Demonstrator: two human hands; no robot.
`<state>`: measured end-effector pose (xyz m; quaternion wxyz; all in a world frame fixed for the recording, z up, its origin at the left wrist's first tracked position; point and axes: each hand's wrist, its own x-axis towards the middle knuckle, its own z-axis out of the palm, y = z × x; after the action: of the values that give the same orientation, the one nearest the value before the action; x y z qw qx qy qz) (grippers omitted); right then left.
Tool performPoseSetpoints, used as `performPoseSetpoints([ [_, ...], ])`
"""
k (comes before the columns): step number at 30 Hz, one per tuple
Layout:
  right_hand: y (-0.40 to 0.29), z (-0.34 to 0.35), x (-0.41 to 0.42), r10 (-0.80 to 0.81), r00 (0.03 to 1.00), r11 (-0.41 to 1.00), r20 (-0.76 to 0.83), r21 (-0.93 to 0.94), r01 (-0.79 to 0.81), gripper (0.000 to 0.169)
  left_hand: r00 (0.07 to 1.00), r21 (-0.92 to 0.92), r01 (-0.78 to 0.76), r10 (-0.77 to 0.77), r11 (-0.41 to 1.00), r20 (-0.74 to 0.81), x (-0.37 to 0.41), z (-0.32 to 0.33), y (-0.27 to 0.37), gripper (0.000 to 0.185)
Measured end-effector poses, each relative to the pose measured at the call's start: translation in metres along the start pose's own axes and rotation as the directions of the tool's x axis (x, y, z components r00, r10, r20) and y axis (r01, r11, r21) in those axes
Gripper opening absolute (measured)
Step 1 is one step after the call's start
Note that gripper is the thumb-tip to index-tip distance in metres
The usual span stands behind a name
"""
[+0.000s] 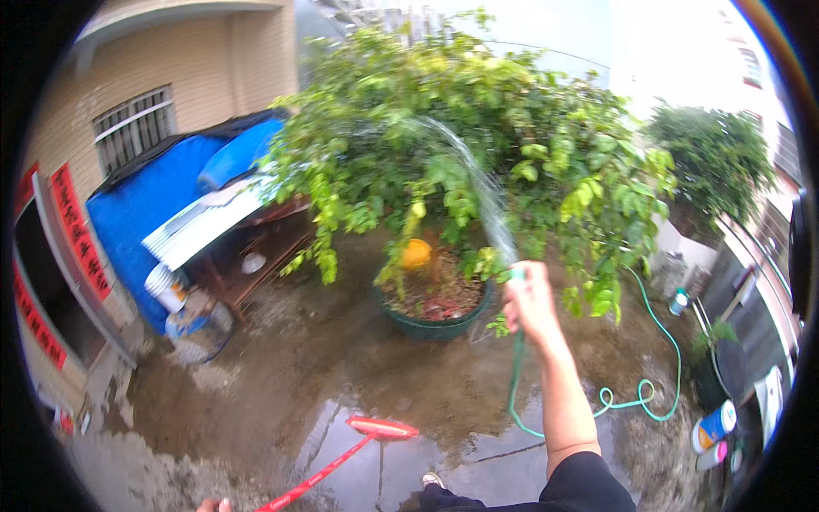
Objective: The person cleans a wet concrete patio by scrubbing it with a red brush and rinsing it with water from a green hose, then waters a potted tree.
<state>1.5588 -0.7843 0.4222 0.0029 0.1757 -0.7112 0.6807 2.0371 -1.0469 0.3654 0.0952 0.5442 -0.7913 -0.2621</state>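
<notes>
My right hand (530, 299) grips the end of a green garden hose (516, 377) at the right of centre, arm stretched forward. A water jet (489, 198) arcs from it up and left into a leafy bush (409, 160). The bush grows from a large round dark green planter (435, 329), where a yellow object (416, 254) rests among the stems. At the bottom edge, only the fingers of my left hand (214, 505) show, around the line of a red handle; the grip itself is cut off. That handle belongs to a red broom (382, 429), its head on wet concrete.
The hose's loops (646, 390) lie on the ground at right, near bottles (713, 429) and a dark pot (720, 365). At left stand a metal-topped wooden bench (205, 221), a white bucket (166, 288), a blue tarp (141, 211) and a doorway (61, 275). Water pools (486, 454) before me.
</notes>
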Motion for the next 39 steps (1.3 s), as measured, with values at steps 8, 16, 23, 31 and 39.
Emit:
performPoseSetpoints([
  [8,0.043,-0.081,-0.002,-0.011,0.914,1.0,-0.406,0.014,0.019,0.021,0.998,-0.013,-0.063,0.063,0.998,-0.006,-0.004,0.001,-0.014,0.039],
  [16,-0.024,-0.115,-0.089,-0.229,0.805,0.972,-0.548,-0.079,0.222,0.021,0.999,0.043,-0.038,0.038,0.998,-0.015,0.009,-0.005,-0.021,0.038],
  [23,-0.123,-0.2,-0.07,-0.412,0.803,0.783,-0.43,-0.618,0.07,0.02,0.979,0.049,-0.202,0.203,0.978,0.0,0.019,-0.003,-0.013,0.032],
  [31,-0.158,-0.244,-0.036,-0.502,0.743,0.654,-0.443,-0.756,-0.008,0.017,0.98,0.061,-0.198,0.198,0.978,0.015,0.023,-0.004,-0.02,0.034],
  [39,-0.154,-0.256,-0.02,-0.413,0.778,0.728,-0.474,-0.685,-0.03,0.018,0.976,0.03,-0.218,0.218,0.975,-0.002,0.025,-0.002,-0.035,0.033],
])
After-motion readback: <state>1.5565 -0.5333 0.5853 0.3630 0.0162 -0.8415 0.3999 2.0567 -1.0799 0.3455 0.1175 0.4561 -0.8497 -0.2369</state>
